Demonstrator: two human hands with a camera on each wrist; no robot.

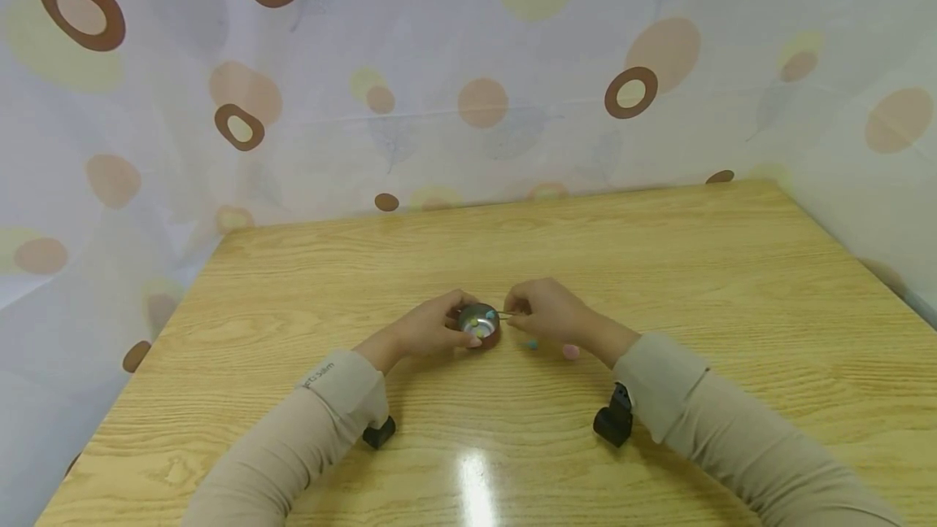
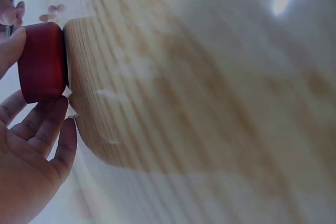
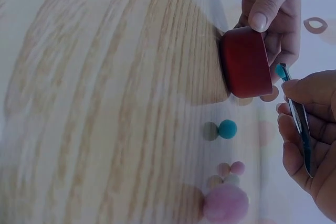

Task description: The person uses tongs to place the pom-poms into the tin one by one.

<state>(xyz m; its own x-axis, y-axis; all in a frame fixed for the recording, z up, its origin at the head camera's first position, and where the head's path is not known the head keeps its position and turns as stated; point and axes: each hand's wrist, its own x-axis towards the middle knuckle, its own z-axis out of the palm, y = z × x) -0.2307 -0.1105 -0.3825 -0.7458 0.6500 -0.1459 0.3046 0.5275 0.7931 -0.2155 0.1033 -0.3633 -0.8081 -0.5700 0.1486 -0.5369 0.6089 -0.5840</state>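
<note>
A small round bowl (image 3: pixel 247 61), red outside and shiny metal inside, stands on the table. My left hand (image 1: pixel 432 324) holds it from the left, thumb on the near rim and fingers round the far side. Two yellow-green balls (image 1: pixel 480 335) lie inside it. My right hand (image 1: pixel 552 311) pinches metal tweezers (image 3: pixel 300 124) between thumb and fingers. At their tips is a small teal ball (image 3: pixel 280 71), just above the bowl's right rim.
On the wooden table (image 1: pixel 307 283), right of the bowl, lie another teal ball (image 3: pixel 228 129), a large pink ball (image 3: pixel 226 204) and a smaller pink ball (image 3: pixel 238 168). A patterned curtain (image 1: pixel 439 47) hangs behind the table. Black wrist cameras (image 1: pixel 613 425) sit under both sleeves.
</note>
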